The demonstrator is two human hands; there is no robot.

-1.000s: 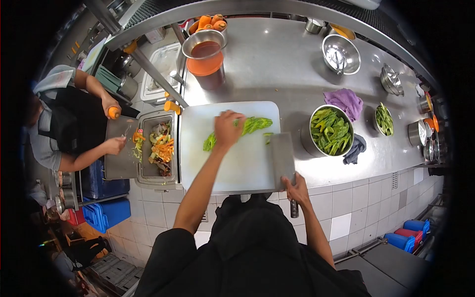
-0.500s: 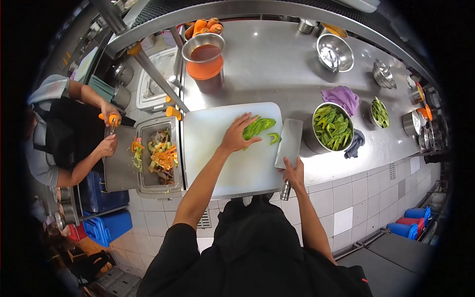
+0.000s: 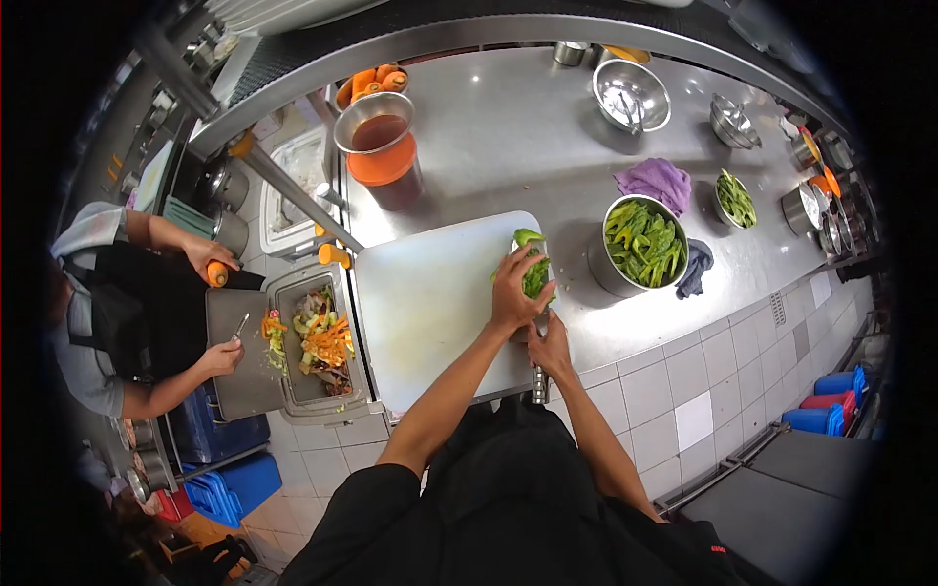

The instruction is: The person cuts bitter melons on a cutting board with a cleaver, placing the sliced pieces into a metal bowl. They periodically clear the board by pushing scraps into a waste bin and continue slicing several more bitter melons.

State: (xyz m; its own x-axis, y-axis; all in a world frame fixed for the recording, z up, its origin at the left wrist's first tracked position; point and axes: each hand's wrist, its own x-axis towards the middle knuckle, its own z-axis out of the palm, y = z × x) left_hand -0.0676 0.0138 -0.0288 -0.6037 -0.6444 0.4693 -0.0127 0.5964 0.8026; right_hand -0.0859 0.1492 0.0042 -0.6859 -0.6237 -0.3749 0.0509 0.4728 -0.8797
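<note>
My right hand (image 3: 549, 347) grips a cleaver (image 3: 539, 385) by its ridged metal handle, at the right edge of the white cutting board (image 3: 430, 313). Most of the blade is hidden under green slices and my other hand. My left hand (image 3: 516, 295) curls over the sliced green pepper (image 3: 534, 277), holding it against the blade, fingers bent around the pile. Just to the right stands a metal pot (image 3: 611, 269) full of similar green pieces (image 3: 643, 239).
A purple cloth (image 3: 655, 180) and a dark cloth (image 3: 696, 269) lie by the pot. A smaller bowl of greens (image 3: 735, 200) and a steel bowl (image 3: 631, 96) stand beyond. At left are an orange-rimmed container (image 3: 383, 164), a scrap bin (image 3: 364, 389) and a co-worker holding a carrot (image 3: 217, 274).
My left hand has moved right with the green slices, from the board onto the blade. The cleaver has come left, nearer that hand. The co-worker's hands have moved apart.
</note>
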